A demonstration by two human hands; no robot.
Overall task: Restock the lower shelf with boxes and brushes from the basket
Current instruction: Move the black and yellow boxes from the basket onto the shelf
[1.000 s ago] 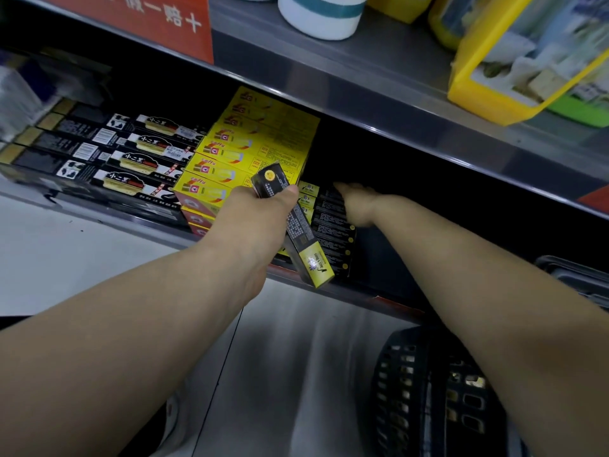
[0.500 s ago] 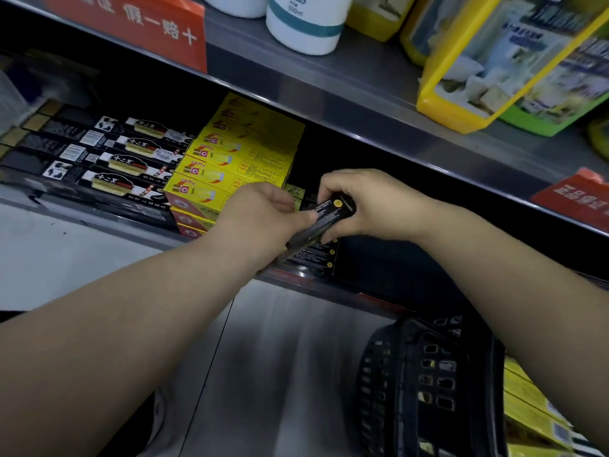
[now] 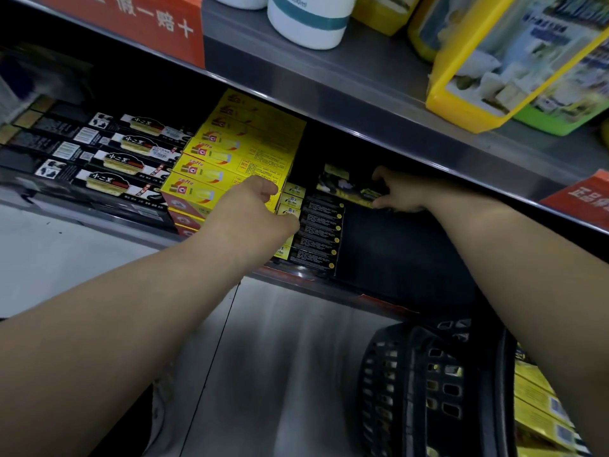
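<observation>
— What is the right hand (image 3: 400, 194) doing?
— It reaches far into the lower shelf (image 3: 405, 255), its thumb and fingers (image 3: 379, 203) curled round the right end of a black and yellow pack (image 3: 346, 186). The pack lies at the back, just beyond the row of small black boxes (image 3: 318, 235).

— And the left hand (image 3: 253, 212)?
— It rests over the left ends of those black boxes, beside the stack of yellow boxes (image 3: 230, 159). Its fingers look loosely bent with the thumb lifted; whether they hold anything I cannot tell, since the hand hides its own underside.

— Where is the rest of the stock?
— The black basket (image 3: 425, 390) stands on the floor, near and to the right, with yellow boxes inside it at the right edge. On the shelf, long black brush boxes (image 3: 108, 159) lie to the left of the yellow stack.

— Above that?
— A white bottle (image 3: 309, 21) and a yellow tub (image 3: 494, 70) on the upper shelf.
</observation>
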